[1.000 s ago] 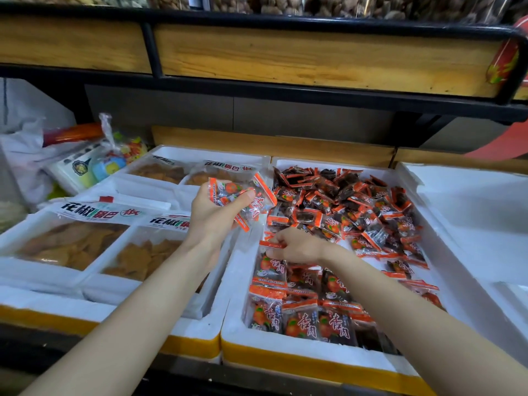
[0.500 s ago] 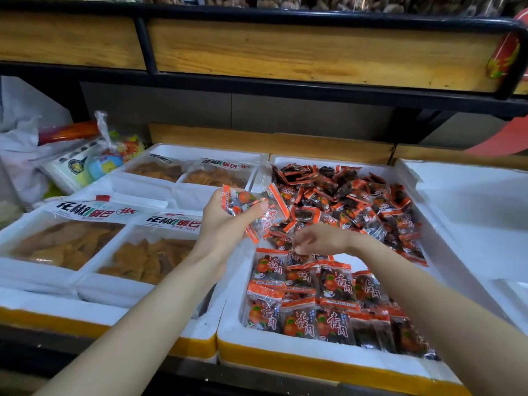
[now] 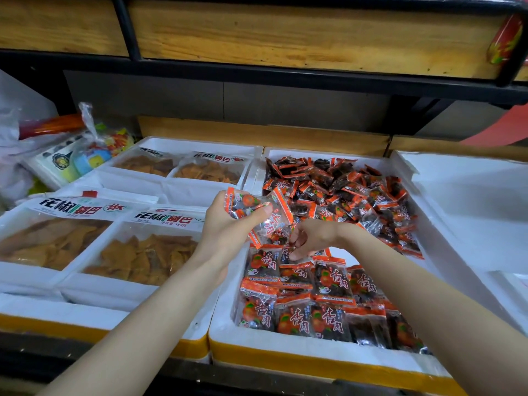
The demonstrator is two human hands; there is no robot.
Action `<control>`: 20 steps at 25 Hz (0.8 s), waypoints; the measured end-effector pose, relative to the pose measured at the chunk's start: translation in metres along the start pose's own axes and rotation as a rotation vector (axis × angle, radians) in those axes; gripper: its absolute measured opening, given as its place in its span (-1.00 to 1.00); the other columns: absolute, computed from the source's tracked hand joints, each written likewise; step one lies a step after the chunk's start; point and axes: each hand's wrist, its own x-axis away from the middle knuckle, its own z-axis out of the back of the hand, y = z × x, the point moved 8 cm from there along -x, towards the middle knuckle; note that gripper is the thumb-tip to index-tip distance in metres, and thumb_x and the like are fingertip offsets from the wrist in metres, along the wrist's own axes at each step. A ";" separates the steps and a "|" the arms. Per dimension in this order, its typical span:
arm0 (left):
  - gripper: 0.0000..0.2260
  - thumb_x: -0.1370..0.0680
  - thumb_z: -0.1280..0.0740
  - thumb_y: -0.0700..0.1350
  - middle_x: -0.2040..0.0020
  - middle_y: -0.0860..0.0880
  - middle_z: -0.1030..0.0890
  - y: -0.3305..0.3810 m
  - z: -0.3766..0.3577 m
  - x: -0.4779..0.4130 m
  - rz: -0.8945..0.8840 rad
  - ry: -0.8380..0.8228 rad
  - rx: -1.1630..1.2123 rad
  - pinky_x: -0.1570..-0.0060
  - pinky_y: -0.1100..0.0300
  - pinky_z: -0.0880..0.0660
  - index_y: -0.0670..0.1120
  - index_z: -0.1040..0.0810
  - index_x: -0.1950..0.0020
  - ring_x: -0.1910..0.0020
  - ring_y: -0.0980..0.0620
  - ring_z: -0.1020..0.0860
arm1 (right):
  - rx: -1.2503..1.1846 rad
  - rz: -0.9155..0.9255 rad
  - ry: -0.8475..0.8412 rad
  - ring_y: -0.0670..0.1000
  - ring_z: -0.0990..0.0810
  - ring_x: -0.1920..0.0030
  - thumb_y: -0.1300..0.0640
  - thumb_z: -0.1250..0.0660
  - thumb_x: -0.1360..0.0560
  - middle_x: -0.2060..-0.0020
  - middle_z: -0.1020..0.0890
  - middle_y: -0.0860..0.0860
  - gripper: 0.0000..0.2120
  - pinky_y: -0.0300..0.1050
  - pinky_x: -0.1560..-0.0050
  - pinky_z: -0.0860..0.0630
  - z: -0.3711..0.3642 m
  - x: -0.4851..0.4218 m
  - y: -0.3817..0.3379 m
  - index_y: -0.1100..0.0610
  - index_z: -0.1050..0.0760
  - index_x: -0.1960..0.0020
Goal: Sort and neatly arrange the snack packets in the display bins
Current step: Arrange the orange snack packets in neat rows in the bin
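Bin (image 3: 285,348) holding loose pile (image 3: 343,190) at back, neat rows (image 3: 314,298) lying along front. Left hand (image 3: 225,232) hovering over bin's left wall, fingers gripping bunch (image 3: 257,212). Right hand (image 3: 314,238) just beside, fingers curling down, seemingly pinching packet (image 3: 286,250) at row edge. Risk: slick bunch slipping from crowded grip, scattering over rows.

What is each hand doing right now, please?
Left hand: holding a bunch of orange packets.
Right hand: pinching one packet in the white bin.
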 end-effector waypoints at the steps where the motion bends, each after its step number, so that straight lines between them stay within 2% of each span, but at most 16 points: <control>1: -0.78 -0.43 -0.49 -0.17 0.05 -0.04 -0.68 0.000 0.000 0.000 0.003 -0.001 0.002 0.13 0.18 -0.55 -0.01 -0.51 0.03 0.06 0.01 -0.65 | -0.035 -0.010 0.005 0.00 -0.50 0.10 0.06 -0.47 -0.40 0.18 -0.49 -0.07 -0.48 -0.09 -0.13 -0.47 0.000 0.000 0.001 0.32 -0.44 -0.24; 3: -0.77 -0.42 -0.50 -0.17 0.06 -0.04 -0.68 -0.002 0.002 0.001 0.006 0.005 0.002 0.12 0.16 -0.57 -0.02 -0.51 0.03 0.07 0.00 -0.65 | -0.116 -0.038 -0.019 0.05 -0.50 -0.02 0.07 -0.46 -0.41 0.08 -0.51 -0.05 -0.36 -0.07 -0.24 -0.43 -0.003 0.000 0.002 0.32 -0.33 -0.37; 4: -0.77 -0.41 -0.50 -0.17 0.06 -0.04 -0.68 -0.002 0.003 0.001 0.004 0.012 -0.007 0.08 0.13 -0.57 -0.03 -0.52 0.02 0.06 0.00 -0.65 | -0.161 -0.058 -0.048 0.05 -0.52 -0.01 0.10 -0.44 -0.43 0.08 -0.54 0.00 -0.36 -0.11 -0.20 -0.44 -0.005 0.001 0.002 0.36 -0.30 -0.37; 7: -0.76 -0.41 -0.51 -0.17 0.05 -0.04 -0.67 -0.003 0.005 0.001 -0.006 0.020 -0.040 -0.02 0.05 -0.57 -0.03 -0.53 0.01 0.03 -0.02 -0.65 | -0.259 -0.070 -0.059 -0.06 -0.47 0.30 0.18 -0.40 -0.47 0.26 -0.53 0.05 -0.58 -0.24 0.18 -0.46 0.000 0.000 0.002 0.40 -0.45 -0.24; 8: -0.76 -0.41 -0.51 -0.18 0.05 -0.05 -0.67 -0.002 0.005 0.001 -0.009 0.020 -0.042 -0.02 0.05 -0.57 -0.03 -0.52 0.01 0.03 -0.03 -0.64 | -0.281 -0.067 -0.034 -0.06 -0.46 0.31 0.18 -0.39 -0.48 0.25 -0.54 0.04 -0.65 -0.25 0.21 -0.48 0.003 0.001 0.002 0.36 -0.51 -0.18; 11: -0.77 -0.42 -0.50 -0.18 0.03 -0.06 -0.66 -0.001 0.004 0.001 -0.014 0.020 -0.043 -0.02 0.07 -0.57 -0.03 -0.52 0.01 0.03 -0.02 -0.64 | -0.368 -0.033 0.016 -0.01 -0.57 0.18 0.18 -0.37 -0.49 0.15 -0.60 0.06 -0.88 -0.25 0.09 -0.58 0.011 0.011 0.003 0.18 -0.58 -0.01; 12: -0.77 -0.42 -0.50 -0.18 0.03 -0.07 -0.66 -0.001 0.004 0.001 -0.014 0.020 -0.043 -0.02 0.06 -0.58 -0.03 -0.52 0.01 0.02 -0.03 -0.64 | -0.410 -0.004 0.024 -0.03 -0.59 0.20 0.21 -0.36 -0.49 0.17 -0.63 0.04 -0.94 -0.27 0.12 -0.59 0.013 0.016 0.002 0.16 -0.58 0.04; 14: -0.75 -0.42 -0.50 -0.17 0.02 -0.06 -0.66 -0.001 0.003 0.001 -0.010 0.016 -0.046 -0.02 0.05 -0.57 -0.03 -0.52 -0.01 0.01 -0.02 -0.64 | -0.498 0.064 0.089 -0.09 -0.62 0.27 0.28 -0.35 -0.49 0.25 -0.66 -0.01 -0.94 -0.31 0.19 -0.59 0.026 0.026 -0.001 0.19 -0.58 0.06; 17: -0.75 -0.42 -0.50 -0.16 0.05 -0.02 -0.67 0.000 0.004 0.002 -0.009 0.017 -0.040 0.06 0.13 -0.56 -0.01 -0.51 0.00 0.04 0.02 -0.65 | -0.582 0.122 0.257 -0.01 -0.62 0.16 0.28 -0.35 -0.49 0.19 -0.56 0.04 -0.80 -0.33 0.16 -0.58 0.050 0.035 0.003 0.29 -0.53 -0.10; 20: -0.73 -0.41 -0.51 -0.14 0.03 -0.02 -0.67 0.001 0.005 0.001 -0.007 0.025 -0.047 0.01 0.10 -0.56 -0.02 -0.51 -0.03 0.03 0.01 -0.64 | -0.450 0.124 0.164 0.05 -0.63 0.02 0.30 -0.32 -0.50 0.02 -0.60 0.04 -0.82 -0.31 0.15 -0.57 0.035 0.039 0.003 0.32 -0.56 -0.08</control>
